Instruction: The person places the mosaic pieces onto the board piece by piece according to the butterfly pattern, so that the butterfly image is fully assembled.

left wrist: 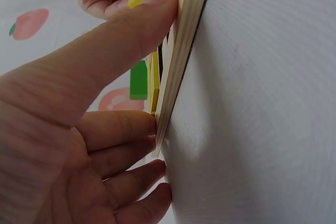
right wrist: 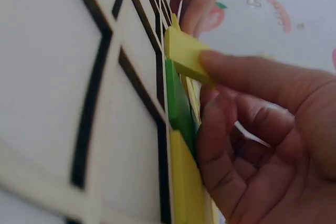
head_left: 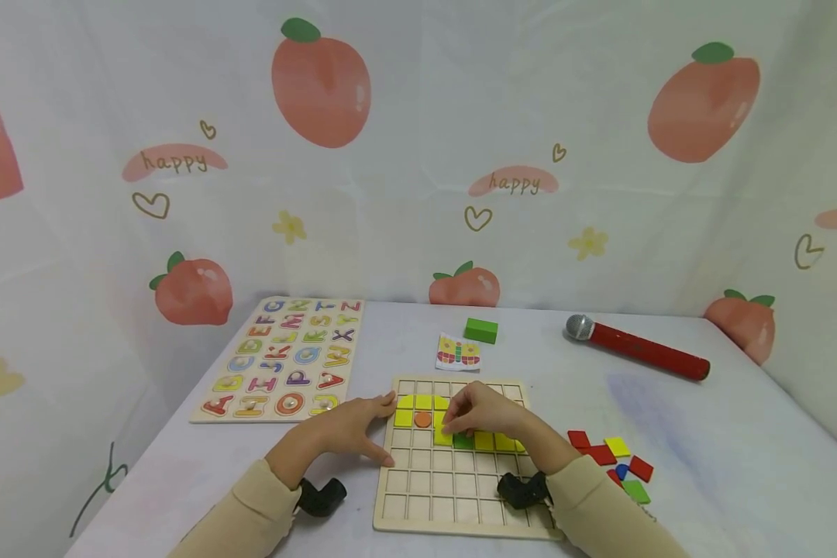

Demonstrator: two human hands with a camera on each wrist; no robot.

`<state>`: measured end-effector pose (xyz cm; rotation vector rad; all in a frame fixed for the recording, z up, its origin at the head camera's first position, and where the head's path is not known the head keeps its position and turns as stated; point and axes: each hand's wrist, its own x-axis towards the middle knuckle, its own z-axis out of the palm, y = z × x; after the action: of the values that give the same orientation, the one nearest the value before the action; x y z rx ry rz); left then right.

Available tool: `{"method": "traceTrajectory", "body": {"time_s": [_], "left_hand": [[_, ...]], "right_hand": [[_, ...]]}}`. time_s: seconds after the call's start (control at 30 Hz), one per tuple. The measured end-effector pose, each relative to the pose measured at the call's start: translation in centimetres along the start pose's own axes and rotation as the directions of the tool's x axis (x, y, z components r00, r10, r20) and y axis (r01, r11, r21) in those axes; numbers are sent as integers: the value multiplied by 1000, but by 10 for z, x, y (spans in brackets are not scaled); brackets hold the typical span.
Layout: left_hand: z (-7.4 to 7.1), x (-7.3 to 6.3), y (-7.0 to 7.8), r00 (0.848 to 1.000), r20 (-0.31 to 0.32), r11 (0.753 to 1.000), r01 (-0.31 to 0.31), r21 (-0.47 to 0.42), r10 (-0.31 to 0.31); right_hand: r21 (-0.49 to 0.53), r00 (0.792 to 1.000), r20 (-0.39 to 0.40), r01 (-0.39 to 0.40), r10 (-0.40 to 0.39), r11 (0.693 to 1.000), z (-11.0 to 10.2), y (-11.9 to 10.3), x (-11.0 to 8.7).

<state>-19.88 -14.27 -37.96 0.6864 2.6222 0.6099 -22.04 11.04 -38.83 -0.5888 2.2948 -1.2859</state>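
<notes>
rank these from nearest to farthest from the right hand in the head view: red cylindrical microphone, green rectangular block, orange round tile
1. Orange round tile: on the pale wooden grid board, just left of the right hand.
2. Green rectangular block: beyond the board's far edge.
3. Red cylindrical microphone: far side, off to the right.

left hand (head_left: 349,425) spread, right hand (head_left: 487,408) pinched
</notes>
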Motion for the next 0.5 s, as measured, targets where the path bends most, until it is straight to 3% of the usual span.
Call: {"method": "traceTrajectory", "body": {"time_s": [0.3,0.5], "left_hand": [[0,0,0,1000,0,1000,-12,12,12],[0,-1,1,1000,2,1000,1,5,-1]], "right_hand": [[-66,998,-14,60,-61,996,4,3,0],[-99,999,-20,46,-48,994,3,0,1]]}}
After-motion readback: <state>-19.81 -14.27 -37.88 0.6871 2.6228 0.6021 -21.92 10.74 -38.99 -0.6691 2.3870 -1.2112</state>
